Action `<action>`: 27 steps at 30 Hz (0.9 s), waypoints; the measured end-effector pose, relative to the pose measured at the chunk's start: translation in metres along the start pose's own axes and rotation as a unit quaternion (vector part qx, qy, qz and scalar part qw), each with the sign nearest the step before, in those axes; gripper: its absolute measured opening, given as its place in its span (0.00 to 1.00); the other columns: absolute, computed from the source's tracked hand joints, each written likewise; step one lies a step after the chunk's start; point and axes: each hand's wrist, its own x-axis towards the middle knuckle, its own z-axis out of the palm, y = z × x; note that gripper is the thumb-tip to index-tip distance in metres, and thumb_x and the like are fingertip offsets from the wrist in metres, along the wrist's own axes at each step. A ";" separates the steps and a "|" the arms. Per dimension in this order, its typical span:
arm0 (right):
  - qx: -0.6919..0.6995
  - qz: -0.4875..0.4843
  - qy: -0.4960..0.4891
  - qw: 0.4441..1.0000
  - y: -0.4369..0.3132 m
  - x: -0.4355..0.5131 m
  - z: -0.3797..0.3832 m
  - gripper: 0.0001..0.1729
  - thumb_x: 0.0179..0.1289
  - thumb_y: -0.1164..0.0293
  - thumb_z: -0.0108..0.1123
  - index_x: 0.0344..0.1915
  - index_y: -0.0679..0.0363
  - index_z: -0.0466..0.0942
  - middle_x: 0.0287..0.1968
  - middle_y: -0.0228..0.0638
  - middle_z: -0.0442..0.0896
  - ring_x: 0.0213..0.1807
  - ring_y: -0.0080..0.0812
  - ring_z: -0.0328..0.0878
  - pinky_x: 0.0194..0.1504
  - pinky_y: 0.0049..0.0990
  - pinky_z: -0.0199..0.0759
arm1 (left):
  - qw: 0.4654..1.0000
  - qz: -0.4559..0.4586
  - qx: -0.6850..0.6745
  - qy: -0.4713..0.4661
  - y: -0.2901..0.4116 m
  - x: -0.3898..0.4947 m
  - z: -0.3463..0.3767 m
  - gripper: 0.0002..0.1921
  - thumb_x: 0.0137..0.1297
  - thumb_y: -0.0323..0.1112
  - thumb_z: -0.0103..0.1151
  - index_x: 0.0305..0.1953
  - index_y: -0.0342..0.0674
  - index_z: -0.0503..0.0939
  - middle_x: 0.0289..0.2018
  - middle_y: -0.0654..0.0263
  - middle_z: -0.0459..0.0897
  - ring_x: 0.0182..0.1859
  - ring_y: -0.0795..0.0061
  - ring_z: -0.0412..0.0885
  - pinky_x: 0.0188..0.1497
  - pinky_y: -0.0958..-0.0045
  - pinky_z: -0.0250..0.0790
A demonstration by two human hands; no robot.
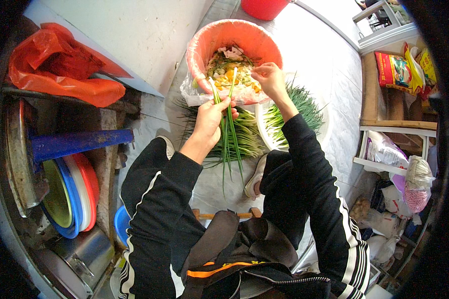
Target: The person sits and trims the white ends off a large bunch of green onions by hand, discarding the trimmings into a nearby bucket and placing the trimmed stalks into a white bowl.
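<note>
My left hand (206,124) grips a few scallions (231,134), white ends up towards the bin and green leaves hanging down. My right hand (272,79) hovers over the right side of an orange-red plastic bin (199,46), its fingers curled together. Whether a small scrap sits between those fingertips is too small to tell. A clear plastic liner (192,93) covers the bin's rim. Inside lie vegetable peelings and other food scraps (243,76). Below the bin, a heap of scallions (249,130) rests on the floor, partly hidden by my left hand. More scallions (307,102) fill a white plastic basket (261,125) under my right forearm.
A red bucket (263,9) stands beyond the bin. On the left, a shelf holds an orange plastic bag (60,71), stacked basins (89,190) and a metal pot (88,254). Shelving with packaged bags (396,73) lines the right. Grey marbled tiles (224,183) cover the floor.
</note>
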 end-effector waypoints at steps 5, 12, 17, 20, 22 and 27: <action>-0.049 -0.059 -0.042 0.996 0.003 -0.002 -0.001 0.06 0.44 0.68 0.64 0.26 0.55 0.82 0.44 0.35 0.74 0.47 0.35 0.70 0.48 0.34 0.61 | 1.000 -0.012 -0.027 -0.005 0.000 0.003 -0.001 0.05 0.62 0.29 0.50 0.36 0.34 0.72 0.28 0.64 0.76 0.27 0.75 0.74 0.32 0.75 0.70; -0.137 -0.121 0.088 0.979 0.000 -0.004 0.001 0.11 0.44 0.63 0.65 0.30 0.53 0.82 0.40 0.34 0.76 0.46 0.34 0.69 0.45 0.31 0.61 | 1.000 -0.001 -0.017 0.000 0.000 0.002 0.002 0.06 0.62 0.29 0.50 0.38 0.35 0.73 0.29 0.64 0.76 0.28 0.75 0.74 0.33 0.76 0.70; 0.335 0.114 -0.260 0.898 -0.026 -0.014 -0.006 0.20 0.56 0.52 0.57 0.38 0.55 0.81 0.32 0.29 0.78 0.40 0.26 0.70 0.41 0.25 0.62 | 1.000 0.012 0.000 -0.011 -0.001 0.001 0.002 0.08 0.62 0.29 0.49 0.41 0.34 0.73 0.32 0.64 0.77 0.31 0.75 0.75 0.35 0.76 0.70; 0.356 0.142 -0.324 0.865 -0.047 -0.027 -0.005 0.19 0.63 0.56 0.50 0.35 0.61 0.78 0.36 0.30 0.76 0.35 0.20 0.71 0.36 0.19 0.65 | 0.998 0.008 0.016 -0.056 -0.002 0.004 0.001 0.09 0.63 0.29 0.47 0.43 0.33 0.71 0.36 0.63 0.77 0.37 0.73 0.76 0.40 0.72 0.71; 0.437 0.194 -0.304 0.824 -0.054 -0.028 -0.008 0.17 0.64 0.61 0.49 0.34 0.65 0.77 0.41 0.33 0.76 0.36 0.20 0.72 0.40 0.20 0.67 | 0.996 0.008 0.018 -0.083 -0.003 0.005 0.001 0.10 0.63 0.29 0.45 0.43 0.33 0.71 0.37 0.64 0.76 0.40 0.73 0.75 0.43 0.70 0.70; 0.376 0.247 -0.260 0.855 -0.055 -0.023 -0.017 0.12 0.59 0.63 0.56 0.31 0.61 0.78 0.22 0.26 0.73 0.22 0.18 0.68 0.24 0.15 0.63 | 0.998 -0.044 0.035 -0.038 0.000 0.002 -0.004 0.12 0.59 0.27 0.42 0.43 0.33 0.71 0.36 0.64 0.76 0.38 0.74 0.74 0.44 0.66 0.69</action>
